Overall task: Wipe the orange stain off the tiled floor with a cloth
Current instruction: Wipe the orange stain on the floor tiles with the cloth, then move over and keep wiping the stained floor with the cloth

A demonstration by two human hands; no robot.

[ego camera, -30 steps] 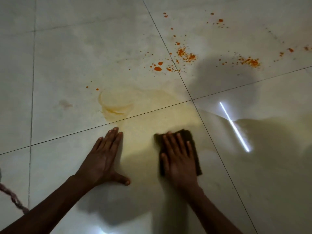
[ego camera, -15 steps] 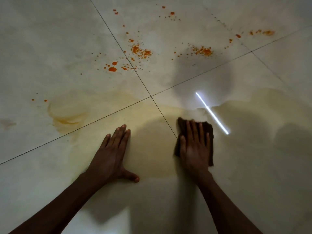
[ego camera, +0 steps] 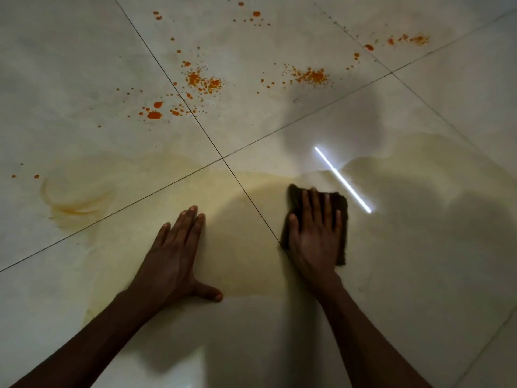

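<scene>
My right hand [ego camera: 314,233] presses flat on a dark brown cloth [ego camera: 342,208] lying on the pale tiled floor [ego camera: 419,261], just right of a grout line. My left hand [ego camera: 173,256] rests flat on the floor beside it, fingers spread, holding nothing. Orange splatter [ego camera: 204,82] dots the tiles farther away, with another cluster of orange splatter [ego camera: 312,75] to its right and orange drops [ego camera: 154,114] nearer. A yellowish smear [ego camera: 179,191] spreads across the tiles around both hands, ending in a curved ring [ego camera: 75,200] at the left.
Grout lines cross at a tile corner [ego camera: 223,158] ahead of my hands. A bright strip of reflected light [ego camera: 342,179] lies just beyond the cloth. Shadows of my head and arms fall on the glossy floor.
My right hand has slid the cloth rightwards across the grout line onto the neighbouring tile. The view has shifted with it. My left hand stays planted on the floor.
</scene>
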